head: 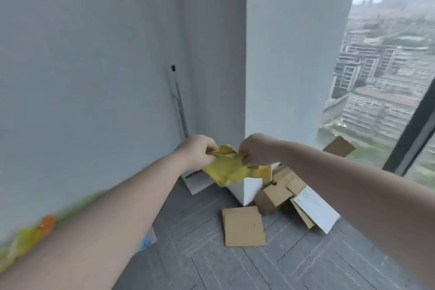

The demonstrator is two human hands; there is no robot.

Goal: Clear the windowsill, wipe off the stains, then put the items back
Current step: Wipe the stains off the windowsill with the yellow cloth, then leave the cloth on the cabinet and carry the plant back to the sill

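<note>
Cloth (231, 167), yellow and crumpled, hangs in mid-air between both hands in front of a white pillar (282, 54): the left hand (196, 152) pinches its upper left edge, the right hand (255, 149) grips its upper right edge, and the fingers of both are closed on the fabric as if spreading or refolding it. The windowsill itself cannot be made out with any certainty, so whether it is cleared or wiped cannot be told from here; judging by the cloth being readied, the wiping step looks to be either about to begin or between passes, and putting things back likely remains. On the grey floor (235, 271) by the pillar's foot lie flat cardboard pieces (243, 226), a small brown cardboard box (273, 195) tipped on its side, and a white sheet (315, 209) leaning over more cardboard. The box's contents are not visible. A blurred green and orange object (35, 231) sits at the lower left against the wall, too smeared to identify
</note>
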